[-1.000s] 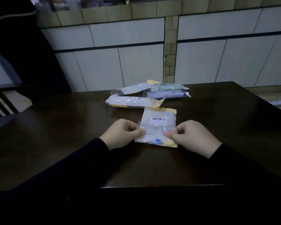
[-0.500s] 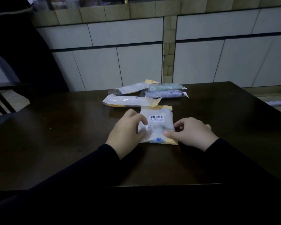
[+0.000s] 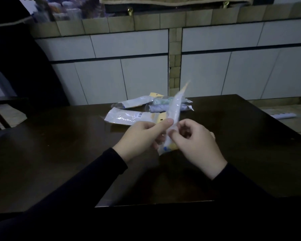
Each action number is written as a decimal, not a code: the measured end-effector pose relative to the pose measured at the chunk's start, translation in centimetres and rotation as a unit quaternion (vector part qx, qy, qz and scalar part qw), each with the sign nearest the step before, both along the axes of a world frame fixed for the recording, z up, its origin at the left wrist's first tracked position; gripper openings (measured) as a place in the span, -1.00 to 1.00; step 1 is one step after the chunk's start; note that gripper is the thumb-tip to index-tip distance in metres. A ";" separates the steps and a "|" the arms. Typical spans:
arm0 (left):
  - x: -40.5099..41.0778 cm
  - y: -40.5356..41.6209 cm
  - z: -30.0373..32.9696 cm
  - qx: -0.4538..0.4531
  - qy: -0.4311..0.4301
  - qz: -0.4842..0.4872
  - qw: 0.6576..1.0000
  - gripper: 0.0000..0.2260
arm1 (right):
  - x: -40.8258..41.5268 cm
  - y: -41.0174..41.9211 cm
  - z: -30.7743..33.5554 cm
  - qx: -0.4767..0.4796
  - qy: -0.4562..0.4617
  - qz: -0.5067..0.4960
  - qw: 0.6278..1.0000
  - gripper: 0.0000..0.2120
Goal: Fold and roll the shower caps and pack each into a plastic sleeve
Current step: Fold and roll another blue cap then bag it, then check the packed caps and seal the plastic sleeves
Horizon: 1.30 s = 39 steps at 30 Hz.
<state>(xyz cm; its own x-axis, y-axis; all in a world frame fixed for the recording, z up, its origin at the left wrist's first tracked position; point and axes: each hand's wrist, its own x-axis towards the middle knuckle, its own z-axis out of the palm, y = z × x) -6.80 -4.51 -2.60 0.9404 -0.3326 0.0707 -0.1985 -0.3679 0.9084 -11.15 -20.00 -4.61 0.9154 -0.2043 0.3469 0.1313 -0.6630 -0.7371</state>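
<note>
Shower cap sleeve [image 3: 174, 117], blurred and tilted upward, sits lifted off the tabletop [image 3: 59, 153], pinched near its lower end by the left hand [image 3: 142, 136] and the right hand [image 3: 193, 141], both clamped on it. Packed sleeves [image 3: 165, 104] lie farther back. Slippery film could slide from the pinch, or the contents could bunch at one end, because the grip is so narrow.
</note>
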 end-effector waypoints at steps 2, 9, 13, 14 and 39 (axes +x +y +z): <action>0.6 0.2 0.2 -0.004 -0.008 -0.001 1.000 -0.56 | -0.2 1.1 0.8 -0.055 -0.032 -0.014 0.998 -0.72; 2.8 3.6 -1.4 0.005 -0.046 0.003 0.999 -0.66 | 2.6 0.8 0.7 -0.046 -0.042 0.047 0.997 -0.87; 3.2 5.7 -2.0 -0.071 0.011 -0.030 0.997 -0.48 | 4.6 -0.1 -0.1 0.009 0.065 0.031 0.997 -0.31; 3.4 6.0 -2.1 -0.087 0.028 -0.031 0.995 -0.50 | 5.0 -0.2 -0.4 0.064 0.083 0.058 0.993 -0.28; 5.9 -4.4 -6.0 0.206 -0.197 -0.026 0.958 -0.72 | 4.0 -9.4 -1.9 -0.239 0.145 -0.059 0.958 -0.53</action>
<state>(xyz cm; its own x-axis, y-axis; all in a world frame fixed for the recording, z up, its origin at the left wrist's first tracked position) -0.92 -8.87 -8.60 0.8491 -0.4538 0.2702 -0.5240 -0.6594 0.5391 -7.13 -29.36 -6.55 0.9675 -0.1940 0.1622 -0.1298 -0.9315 -0.3399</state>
